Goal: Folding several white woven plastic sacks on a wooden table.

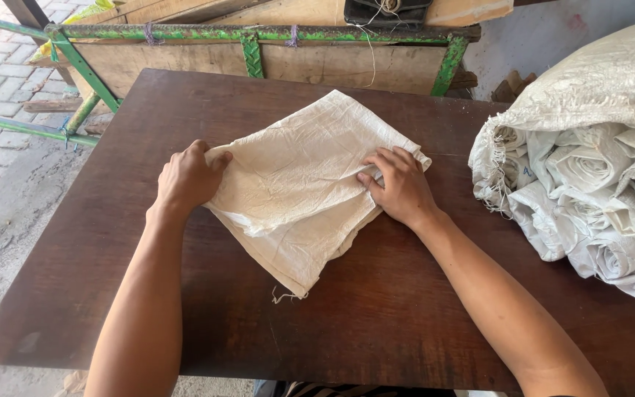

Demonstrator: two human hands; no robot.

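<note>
**Two hands on a folded cloth sack**

We see a cream woven cloth sack [299, 184], folded, lying near the middle of a dark brown wooden table [376, 309]. Our left hand [187, 176] grips its left edge, fingers curled around the fold. Our right hand [400, 184] lies flat, fingers spread, pressing down the right corner rather than grasping it. We judge the fabric light, soft and limp, with creases and a loose thread at the lower tip; it would sag if lifted, so edges and corners offer the best hold. At the table's right end sits a big white woven bag [589, 88] stuffed with rolled sacks [597, 220].
</note>
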